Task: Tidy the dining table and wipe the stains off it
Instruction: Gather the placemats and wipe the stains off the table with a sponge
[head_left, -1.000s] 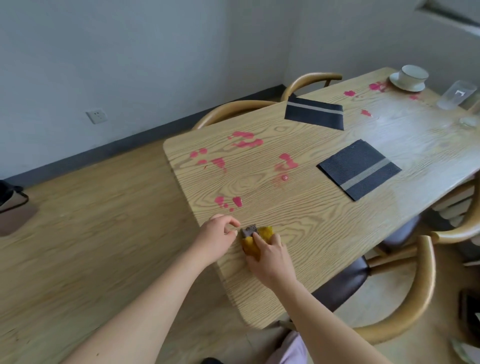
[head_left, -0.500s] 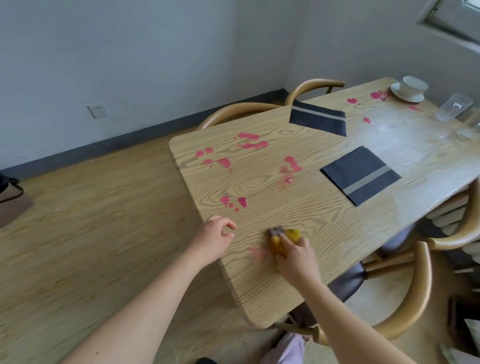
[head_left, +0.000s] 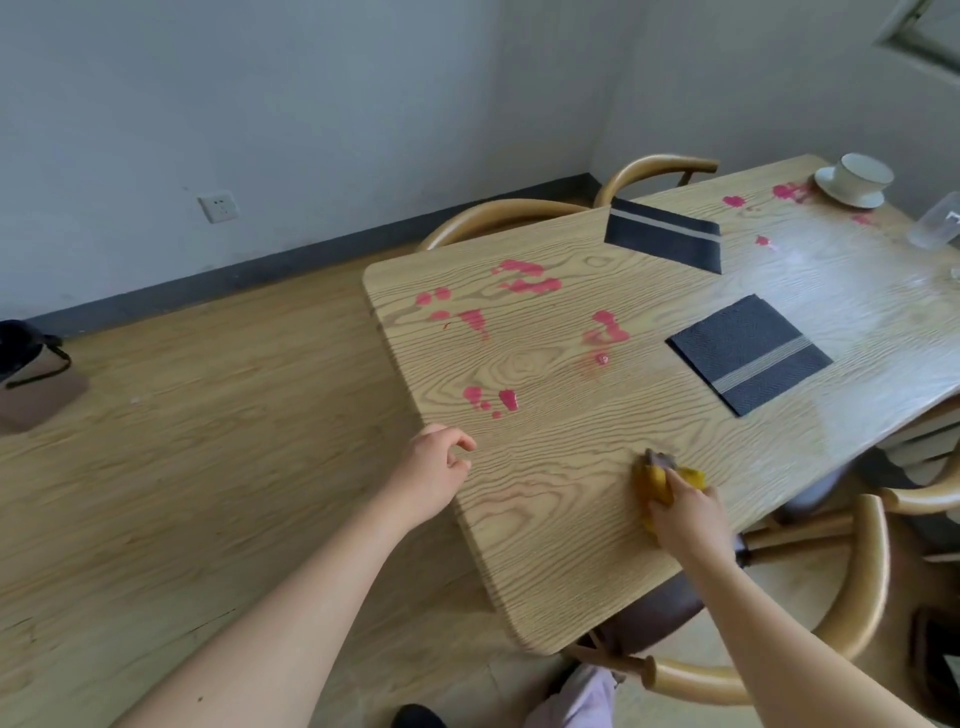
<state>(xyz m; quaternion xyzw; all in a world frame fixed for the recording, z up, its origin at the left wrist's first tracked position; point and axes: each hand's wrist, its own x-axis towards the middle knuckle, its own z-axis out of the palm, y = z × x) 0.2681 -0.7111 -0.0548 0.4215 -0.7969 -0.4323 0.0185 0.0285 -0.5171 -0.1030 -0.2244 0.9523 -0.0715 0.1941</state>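
Right hand (head_left: 685, 512), lower centre-right of frame: grip closed over a yellow sponge (head_left: 655, 480) with a grey scouring face, fingers curled across its top, sponge pressed flat on the pale oak-grain wooden table (head_left: 545, 561) near that table's near edge. Grey face pokes out at the sponge's far end. Left hand (head_left: 434, 470), centre of frame, at the table's left edge: grip holds nothing, fingers loosely curled, thumb and forefinger close together; contact with the wood cannot be told. A faint pinkish smear (head_left: 498, 499) lies on the wood between the two hands. Bright pink stains: a small cluster (head_left: 491, 400) just beyond the left hand, a larger scatter (head_left: 457, 312) toward the table's far left corner, another patch (head_left: 527, 278) above it, one blotch (head_left: 605, 332) mid-table, more spots (head_left: 787, 192) at upper right. Dark woven placemat with a pale stripe (head_left: 750, 356) lies flat, right of centre, well apart from the sponge. A second dark striped placemat (head_left: 665, 240) sits at the far edge, overhanging it. White cup on a white saucer (head_left: 854, 179) at upper right; clear glass tumbler (head_left: 935, 223) near it at the frame's right edge. Curved-back wooden chairs: one (head_left: 862, 597) at lower right, two (head_left: 498, 215) behind the table. Brown paper bag with black handles (head_left: 36, 389) on the wood floor, far left. White wall socket (head_left: 217, 208), upper left.
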